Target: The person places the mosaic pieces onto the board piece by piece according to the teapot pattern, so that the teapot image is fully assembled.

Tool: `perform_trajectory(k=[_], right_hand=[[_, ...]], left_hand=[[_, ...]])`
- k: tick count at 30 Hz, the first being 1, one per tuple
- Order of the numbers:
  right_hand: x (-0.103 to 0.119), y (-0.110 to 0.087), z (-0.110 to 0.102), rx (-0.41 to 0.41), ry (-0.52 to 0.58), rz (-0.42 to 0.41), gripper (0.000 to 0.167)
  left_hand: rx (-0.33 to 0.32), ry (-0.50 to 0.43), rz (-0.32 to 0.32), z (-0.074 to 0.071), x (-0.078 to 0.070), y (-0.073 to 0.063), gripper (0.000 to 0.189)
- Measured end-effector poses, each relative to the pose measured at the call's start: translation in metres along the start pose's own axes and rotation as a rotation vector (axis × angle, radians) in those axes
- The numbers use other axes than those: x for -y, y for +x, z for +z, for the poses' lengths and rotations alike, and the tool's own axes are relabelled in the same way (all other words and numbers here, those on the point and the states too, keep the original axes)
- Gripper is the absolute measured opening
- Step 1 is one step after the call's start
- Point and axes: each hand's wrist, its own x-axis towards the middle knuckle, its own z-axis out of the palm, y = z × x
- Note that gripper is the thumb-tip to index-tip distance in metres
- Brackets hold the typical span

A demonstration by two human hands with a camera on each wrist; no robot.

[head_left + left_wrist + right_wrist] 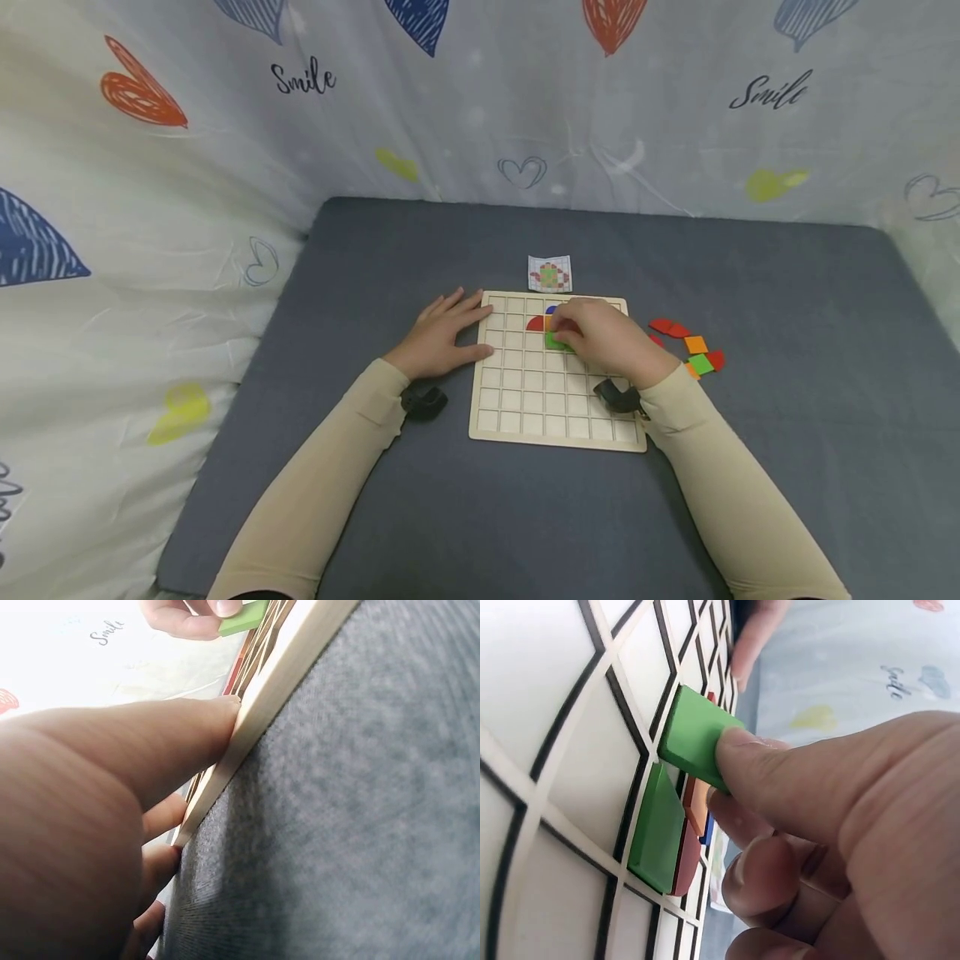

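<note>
A wooden grid board (517, 400) lies on the grey table. My left hand (442, 333) rests against its left edge, fingers spread and fairly straight, with the thumb (202, 727) touching the rim. Over the upper part of the board, my right hand (611, 337) pinches a green square tile (694, 735) between thumb and fingers, tilted above the grid. Just beside it, another green tile (658, 832) sits in a cell. Near these are a red curved piece (536, 323), an orange tile (697, 802) and a blue piece (551, 309), partly hidden by the right hand.
A small pattern card (550, 274) lies behind the board's far edge. Right of the board are loose pieces, among them red ones (670, 327), an orange square (696, 344) and a green square (701, 364). A printed curtain (465, 125) hangs beyond the table.
</note>
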Motion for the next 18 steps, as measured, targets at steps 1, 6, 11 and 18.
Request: perform_trajectory(k=[1, 6, 11, 18], right_hand=[[0.0000, -0.0001, 0.0001, 0.001, 0.001, 0.001, 0.012], [0.0012, -0.0001, 0.0002, 0.004, 0.001, 0.007, 0.011], [0.0023, 0.0000, 0.0011, 0.006, -0.009, 0.015, 0.010], [-0.0005, 0.0012, 0.0051, -0.002, -0.028, 0.004, 0.008]], left_hand=[[0.000, -0.001, 0.000, -0.0001, -0.0003, 0.0000, 0.074], [-0.002, 0.000, -0.002, -0.0020, -0.0015, 0.0003, 0.075], [-0.002, 0.000, 0.000, -0.0022, -0.0010, 0.0007, 0.075], [-0.011, -0.007, 0.007, -0.0007, -0.0014, 0.0002, 0.075]])
